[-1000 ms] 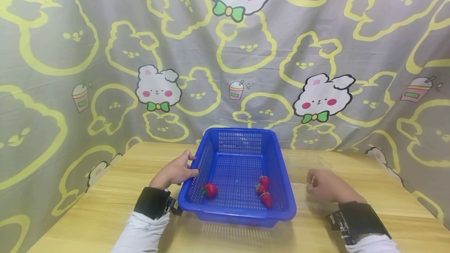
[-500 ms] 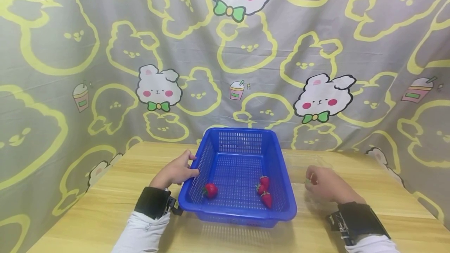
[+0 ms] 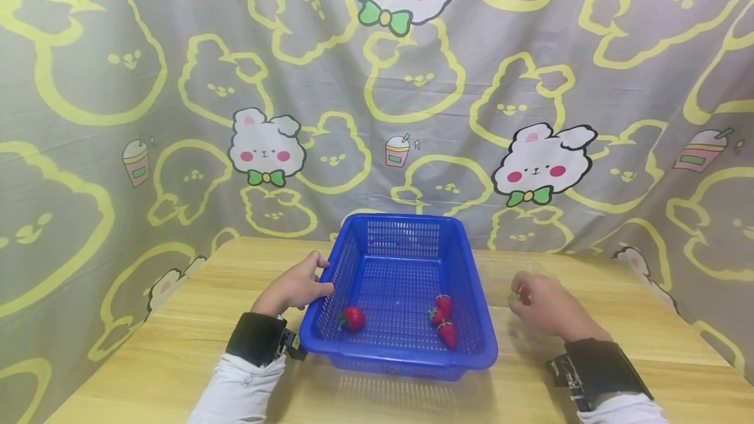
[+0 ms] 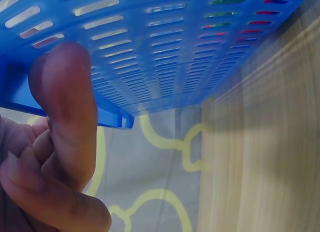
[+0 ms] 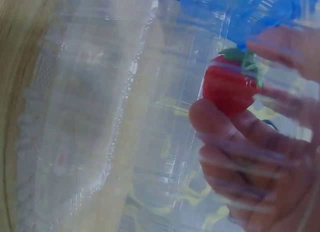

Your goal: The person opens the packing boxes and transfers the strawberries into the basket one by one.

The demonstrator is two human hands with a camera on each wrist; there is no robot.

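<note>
A blue slotted plastic basket [image 3: 400,353] stands on the table. Its left rim is held by my left hand [image 3: 299,284], with a finger [image 4: 72,99] against the outer wall in the left wrist view. To the right of the basket, my right hand [image 3: 548,306] pinches a red strawberry [image 5: 229,86] with a green leafy cap. A clear plastic box [image 5: 107,87] lies around and under that hand, and its see-through wall partly covers the fingers in the right wrist view. Inside the basket, one strawberry [image 3: 355,318] lies at the left and a small group of strawberries [image 3: 446,334] at the right.
The wooden table [image 3: 177,339] extends to both sides of the basket. Behind it hangs a grey curtain [image 3: 330,84] with yellow outlines and white rabbits, close to the basket's far end.
My right hand has shifted slightly to the left and up with the strawberry, whose red side now shows more. The left hand and the basket have stayed in place.
</note>
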